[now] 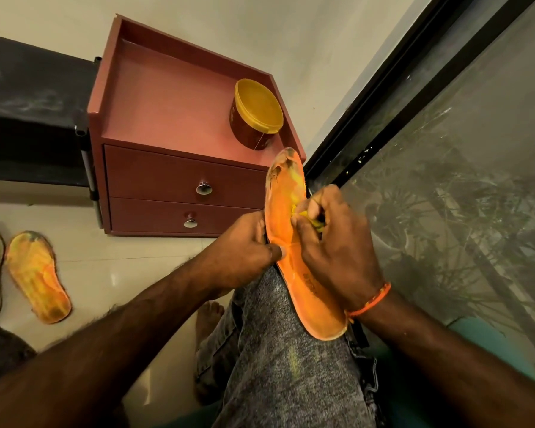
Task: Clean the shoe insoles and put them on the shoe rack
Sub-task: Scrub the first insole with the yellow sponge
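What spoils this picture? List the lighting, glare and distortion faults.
Head view: warm, dim light tints everything orange-brown; wide-angle lens bends the window frame and tilts the drawer cabinet; glare spots on the floor tiles; the pane shows murky reflections; the right hand shades the cloth on the insole.

Orange insole [294, 242] on the knee, dark smudges at its toe end; yellow cloth [309, 219] bunched against it. Second insole [37, 276] on the pale cream floor tiles [105, 267] is orange mottled with yellow. Maroon drawer unit [179, 180], pinker top, silver knobs; dark red tub [254, 118] with a yellow lid; speckled grey jeans [284, 366]; orange wrist thread [371, 301].
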